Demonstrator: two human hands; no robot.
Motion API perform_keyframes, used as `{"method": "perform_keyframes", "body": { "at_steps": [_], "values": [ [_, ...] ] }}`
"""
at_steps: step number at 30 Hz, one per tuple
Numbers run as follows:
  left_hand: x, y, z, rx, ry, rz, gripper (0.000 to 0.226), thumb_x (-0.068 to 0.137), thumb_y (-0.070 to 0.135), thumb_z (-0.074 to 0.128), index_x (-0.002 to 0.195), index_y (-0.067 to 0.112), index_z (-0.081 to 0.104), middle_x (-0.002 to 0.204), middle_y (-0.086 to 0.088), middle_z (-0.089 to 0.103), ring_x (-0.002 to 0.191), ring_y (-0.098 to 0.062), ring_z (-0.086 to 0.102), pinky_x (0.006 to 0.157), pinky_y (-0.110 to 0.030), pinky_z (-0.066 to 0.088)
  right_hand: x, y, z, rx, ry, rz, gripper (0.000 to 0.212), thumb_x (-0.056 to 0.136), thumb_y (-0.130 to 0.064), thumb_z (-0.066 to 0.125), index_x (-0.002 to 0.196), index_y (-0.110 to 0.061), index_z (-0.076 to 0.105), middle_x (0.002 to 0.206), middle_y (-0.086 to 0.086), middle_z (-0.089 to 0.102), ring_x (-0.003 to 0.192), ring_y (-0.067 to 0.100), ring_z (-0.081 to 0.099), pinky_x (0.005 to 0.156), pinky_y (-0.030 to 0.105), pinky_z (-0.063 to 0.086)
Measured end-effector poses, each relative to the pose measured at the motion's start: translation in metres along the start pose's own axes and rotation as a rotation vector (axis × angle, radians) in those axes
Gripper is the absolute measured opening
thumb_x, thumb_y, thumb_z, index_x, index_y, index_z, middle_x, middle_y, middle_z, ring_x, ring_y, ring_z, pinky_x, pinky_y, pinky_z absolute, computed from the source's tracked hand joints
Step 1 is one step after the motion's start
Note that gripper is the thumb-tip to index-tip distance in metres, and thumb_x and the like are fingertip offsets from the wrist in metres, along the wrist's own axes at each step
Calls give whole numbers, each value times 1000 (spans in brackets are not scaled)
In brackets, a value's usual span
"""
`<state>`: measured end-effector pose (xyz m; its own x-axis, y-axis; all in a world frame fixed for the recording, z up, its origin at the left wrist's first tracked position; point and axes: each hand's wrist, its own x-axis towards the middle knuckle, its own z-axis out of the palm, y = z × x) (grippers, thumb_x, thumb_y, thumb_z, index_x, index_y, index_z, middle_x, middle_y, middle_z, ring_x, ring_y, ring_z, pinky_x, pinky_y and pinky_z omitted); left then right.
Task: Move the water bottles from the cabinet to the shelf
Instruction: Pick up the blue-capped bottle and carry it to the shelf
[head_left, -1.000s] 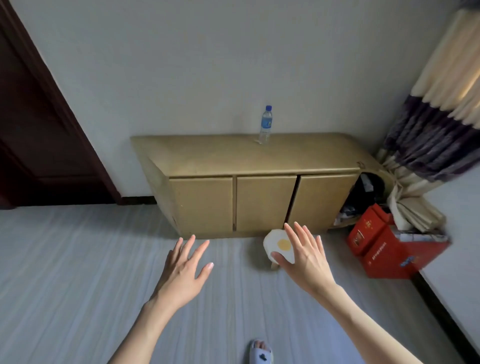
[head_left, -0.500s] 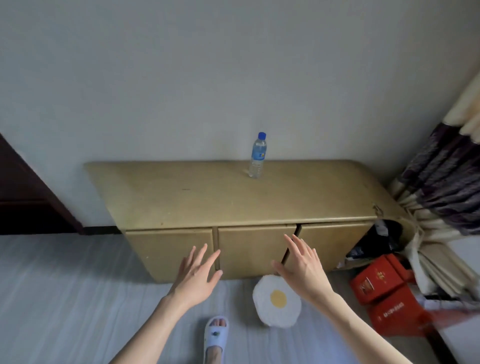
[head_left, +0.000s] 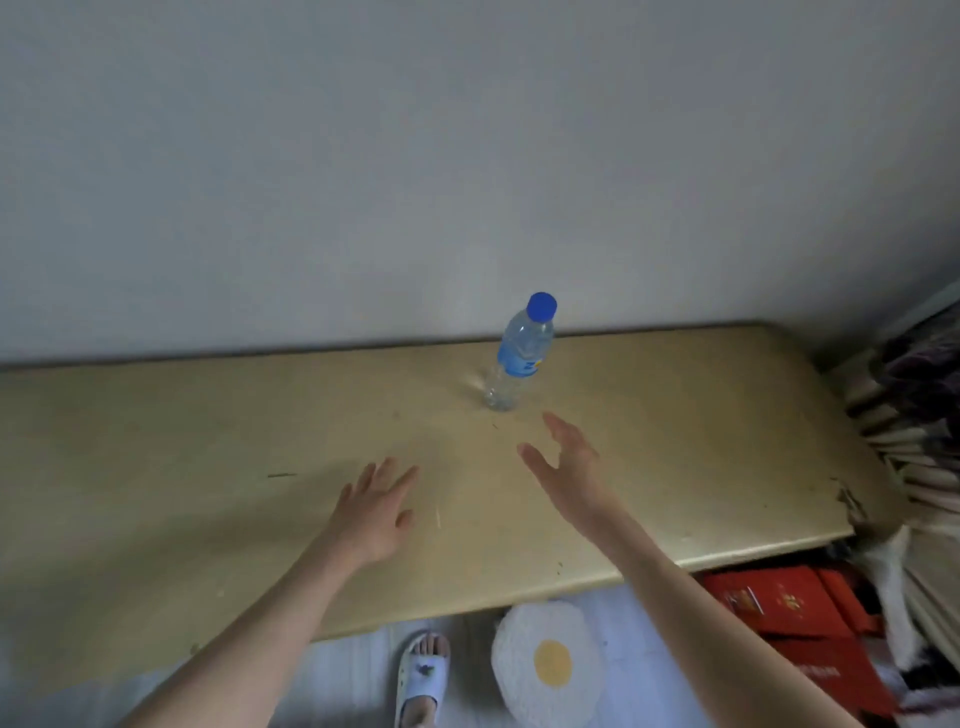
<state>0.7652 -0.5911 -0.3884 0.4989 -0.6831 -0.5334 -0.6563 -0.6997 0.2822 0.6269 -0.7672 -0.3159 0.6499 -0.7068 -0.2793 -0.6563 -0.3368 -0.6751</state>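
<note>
One water bottle (head_left: 518, 353) with a blue cap and a blue label stands upright on the tan top of the cabinet (head_left: 208, 467), right of the frame's centre and close to the pale wall (head_left: 467, 156) behind it. Both hands reach out over the cabinet top, and neither holds anything. The right hand (head_left: 569, 467) is nearest the bottle, just below it in the frame and not touching it; its fingers (head_left: 558, 426) are straight and released, with the thumb spread wide toward the left. The left hand (head_left: 374, 512) lies lower and further left, well apart from the bottle, palm down with its fingers loosely spread and released; whether it touches the wood cannot be told. Along the bottom edge of the frame, on the floor, a foot in a white slipper (head_left: 421, 675) sits beside a round cushion shaped like a fried egg (head_left: 548, 662). Red boxes (head_left: 789, 623) lie at lower right, under the cabinet's overhanging corner, and folds of striped curtain (head_left: 919, 415) fill the right edge.
</note>
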Motion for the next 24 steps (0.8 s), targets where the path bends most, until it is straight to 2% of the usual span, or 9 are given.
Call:
{"method": "perform_keyframes", "body": {
  "at_steps": [2,6,8,12,14,16,18,20,24],
  "values": [
    [34,-4,-4,31,-33,7,61,96,30,35,146,28,1,156,-5,-10,144,-26,-6,116,-47,7,38,-10,7,150,71,51,68,84,-29,64,141,-9,31,143,9,40,129,23,42,107,37,35],
    [74,-5,1,113,-32,7,63,96,33,34,146,27,-4,156,-4,-13,144,-24,-9,114,-49,6,86,-24,17,359,227,60,55,81,-26,67,130,-26,42,118,-20,51,110,-2,49,82,3,36],
    [79,-5,11,150,-48,-12,63,95,32,35,146,24,0,156,-7,-10,144,-26,-6,113,-53,10,101,-27,25,472,295,41,47,78,-17,71,114,-36,46,103,-27,52,93,-16,51,70,-2,36],
    [81,-11,22,162,-38,17,64,69,34,52,130,18,44,136,-15,51,118,-35,54,79,-60,48,125,-31,33,600,378,20,45,76,-11,72,98,-42,46,97,-22,55,82,-15,53,67,0,38],
    [85,-18,31,173,-70,-2,64,63,38,49,125,22,46,128,-12,58,111,-32,60,73,-56,51,135,-29,31,642,381,16,41,77,-16,71,108,-32,50,101,-16,59,87,-11,55,72,2,39],
    [80,-12,21,148,-83,7,63,71,38,36,131,21,43,139,-13,48,121,-33,52,83,-58,47,139,-25,28,670,338,8,46,74,-23,71,116,-24,51,104,-12,61,95,0,59,79,11,44],
    [81,-10,18,99,-62,10,64,82,40,26,144,25,21,155,-11,11,141,-31,18,105,-58,26,139,-19,22,680,303,0,43,71,-25,70,111,-29,53,101,-13,62,95,6,60,83,20,47],
    [85,-10,14,117,-122,-1,64,92,41,31,146,29,0,155,-6,-17,143,-26,-10,113,-53,8,133,-15,17,682,273,-9,41,76,-17,70,109,-33,52,100,-16,62,94,4,60,83,20,47],
    [90,7,-11,130,-236,-16,63,94,43,35,146,27,3,155,-9,-14,143,-30,-8,113,-51,10,100,-6,9,724,258,24,45,79,-6,68,118,-22,52,99,-13,63,87,0,61,78,16,50]
  ]
}}
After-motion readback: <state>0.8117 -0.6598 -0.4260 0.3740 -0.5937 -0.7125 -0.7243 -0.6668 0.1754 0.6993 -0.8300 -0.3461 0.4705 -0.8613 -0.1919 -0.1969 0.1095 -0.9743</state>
